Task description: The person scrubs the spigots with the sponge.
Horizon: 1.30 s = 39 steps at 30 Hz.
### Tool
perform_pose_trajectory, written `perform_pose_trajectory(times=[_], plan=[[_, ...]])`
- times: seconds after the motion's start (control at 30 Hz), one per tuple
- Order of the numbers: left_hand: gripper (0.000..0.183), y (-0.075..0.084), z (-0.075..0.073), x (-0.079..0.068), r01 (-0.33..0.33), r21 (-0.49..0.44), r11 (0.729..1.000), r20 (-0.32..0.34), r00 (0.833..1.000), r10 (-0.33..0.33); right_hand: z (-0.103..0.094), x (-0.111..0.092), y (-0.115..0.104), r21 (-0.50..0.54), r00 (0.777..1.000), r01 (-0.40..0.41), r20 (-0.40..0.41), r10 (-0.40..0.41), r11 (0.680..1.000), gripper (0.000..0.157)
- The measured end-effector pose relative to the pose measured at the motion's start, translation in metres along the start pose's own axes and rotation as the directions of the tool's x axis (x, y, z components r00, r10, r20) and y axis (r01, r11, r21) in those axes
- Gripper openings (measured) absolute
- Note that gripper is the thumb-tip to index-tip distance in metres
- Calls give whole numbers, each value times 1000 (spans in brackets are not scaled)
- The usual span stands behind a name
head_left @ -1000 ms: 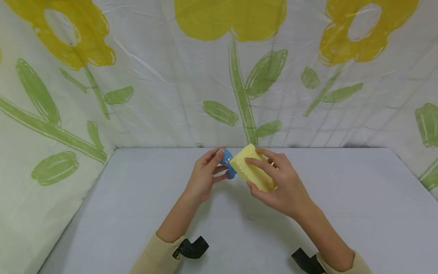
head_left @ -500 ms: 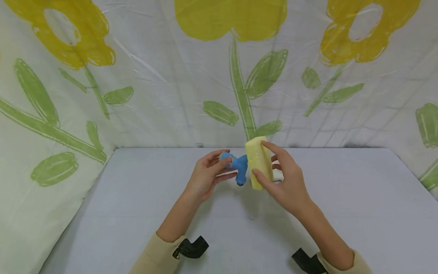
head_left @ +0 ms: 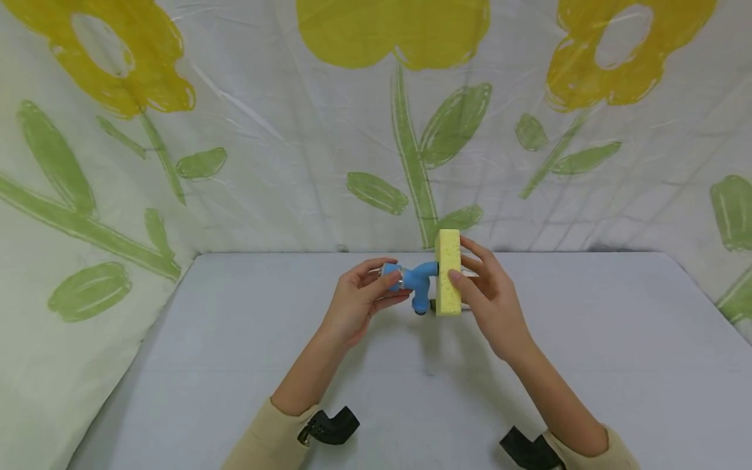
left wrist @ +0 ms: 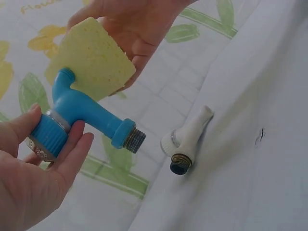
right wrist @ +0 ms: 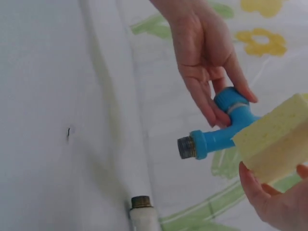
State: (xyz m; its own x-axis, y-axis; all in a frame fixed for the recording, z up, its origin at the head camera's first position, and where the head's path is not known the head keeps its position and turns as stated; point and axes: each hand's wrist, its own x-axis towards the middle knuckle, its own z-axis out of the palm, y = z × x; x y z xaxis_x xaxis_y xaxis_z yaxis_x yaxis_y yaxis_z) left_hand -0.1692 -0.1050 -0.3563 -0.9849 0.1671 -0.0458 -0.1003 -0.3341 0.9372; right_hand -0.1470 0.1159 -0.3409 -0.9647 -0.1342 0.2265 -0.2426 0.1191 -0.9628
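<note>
Blue plastic tap (head_left: 420, 282) with a ribbed round knob is held above a white table (head_left: 235, 359), in front of a white cloth backdrop (head_left: 252, 163) painted with flowers. We see its dark threaded end directed down the head view, while its curved spout points right; from the left wrist, its long axis slants from the spout at upper left to the thread at lower right. Thumb and fingers of the left hand (head_left: 360, 300) pinch the knob. The right hand (head_left: 496, 303) grips a pale yellow, block-shaped sponge (head_left: 449, 274) between thumb and fingers, its long side upright in the head view. That sponge stands right across the spout's mouth, though we cannot tell whether the two touch. Behind it, a white tap with a dark threaded end (left wrist: 190, 137) lies on the table near the backdrop, mostly hidden from the head view by the sponge and right hand. We count one blue tap, one white tap, one sponge, two hands, two beige sleeves (head_left: 267, 437), two bent black fittings (head_left: 336, 427) at the cuffs and, from the head, three yellow flowers (head_left: 393, 29).
</note>
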Motion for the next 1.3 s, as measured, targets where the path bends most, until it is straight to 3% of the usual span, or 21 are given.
perform_pose_trajectory(times=[0.3, 0.53, 0.87, 1.1, 1.3], plan=[[33, 2, 3, -1, -40, 34, 999, -48, 998, 42, -1, 2, 1, -10, 1000, 7, 12, -7, 1000, 55], [33, 0, 5, -1, -33, 55, 998, -31, 999, 35, -4, 3, 1, -46, 999, 11, -29, -12, 999, 54], [32, -1, 4, -1, -48, 26, 999, -68, 996, 49, -1, 2, 4, -43, 999, 37, -9, -37, 998, 54], [32, -3, 5, -2, -57, 18, 998, -73, 996, 58, -2, 3, 7, -5, 1000, -19, 4, 19, 1000, 52], [34, -1, 4, -2, -72, -1, 997, -93, 993, 72, 0, 2, 9, -43, 998, -50, 46, 52, 998, 52]])
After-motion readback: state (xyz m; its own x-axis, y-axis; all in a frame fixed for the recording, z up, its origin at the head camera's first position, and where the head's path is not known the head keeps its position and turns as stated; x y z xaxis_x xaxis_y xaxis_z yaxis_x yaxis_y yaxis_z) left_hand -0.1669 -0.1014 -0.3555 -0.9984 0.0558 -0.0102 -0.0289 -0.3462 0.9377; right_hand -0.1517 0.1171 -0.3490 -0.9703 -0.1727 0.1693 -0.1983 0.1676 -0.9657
